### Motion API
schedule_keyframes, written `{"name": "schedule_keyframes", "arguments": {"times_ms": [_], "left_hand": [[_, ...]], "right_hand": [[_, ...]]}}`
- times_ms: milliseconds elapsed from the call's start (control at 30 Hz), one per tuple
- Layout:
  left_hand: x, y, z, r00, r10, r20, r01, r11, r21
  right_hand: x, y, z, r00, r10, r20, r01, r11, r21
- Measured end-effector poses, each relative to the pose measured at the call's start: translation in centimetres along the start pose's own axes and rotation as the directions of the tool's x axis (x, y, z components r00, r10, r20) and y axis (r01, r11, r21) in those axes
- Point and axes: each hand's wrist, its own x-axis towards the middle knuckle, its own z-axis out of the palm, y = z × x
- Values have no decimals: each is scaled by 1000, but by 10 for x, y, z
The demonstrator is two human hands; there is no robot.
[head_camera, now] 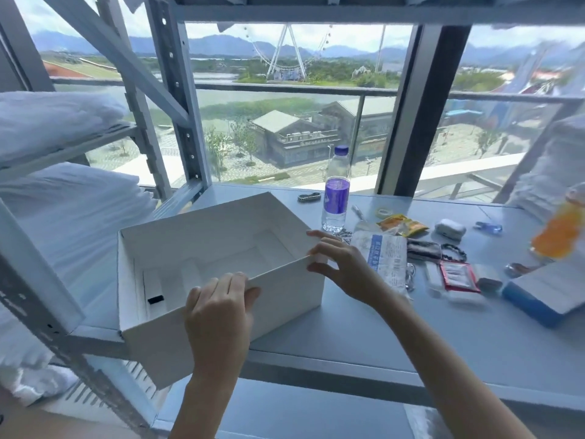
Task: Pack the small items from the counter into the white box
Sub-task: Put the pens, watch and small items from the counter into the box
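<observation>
The open white box sits at the left of the grey counter, its near corner hanging past the counter's front edge. Inside it lies one small black item. My left hand grips the box's near wall, fingers hooked over the rim. My right hand pinches the box's right corner. Small items lie to the right: a white printed packet, a yellow snack packet, a red sachet, black hair ties, a white earbud case.
A water bottle with a purple label stands behind the box. A blue-edged white box and an orange bottle sit at the right. Metal shelving with white folded linen is on the left; a window lies behind.
</observation>
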Motion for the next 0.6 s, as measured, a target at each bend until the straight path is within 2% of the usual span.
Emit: {"name": "schedule_keyframes", "arguments": {"times_ms": [100,233,367,433,500,567,600], "left_hand": [[5,3,8,1000,28,-11,-28,999,-18],[9,5,16,999,53,1,-53,996,-78],[6,25,12,991,18,-134,-43,982,-181],[3,48,11,972,82,-221,-132,966,-223],[-2,76,17,953,179,-243,-252,916,-311],[-10,103,35,942,294,-163,-336,833,-440],[-14,116,47,936,343,-81,-336,799,-498]], "right_hand": [[-7,1,-8,999,46,-11,-46,999,-27],[-41,7,-25,990,120,-68,-118,992,33],[-86,35,-49,946,304,-113,-315,943,-104],[-104,47,-57,913,388,-128,-404,904,-141],[-116,57,-59,891,435,-126,-452,875,-174],[-122,70,-54,881,467,-69,-471,856,-213],[-124,77,-49,877,480,-22,-471,852,-230]]}}
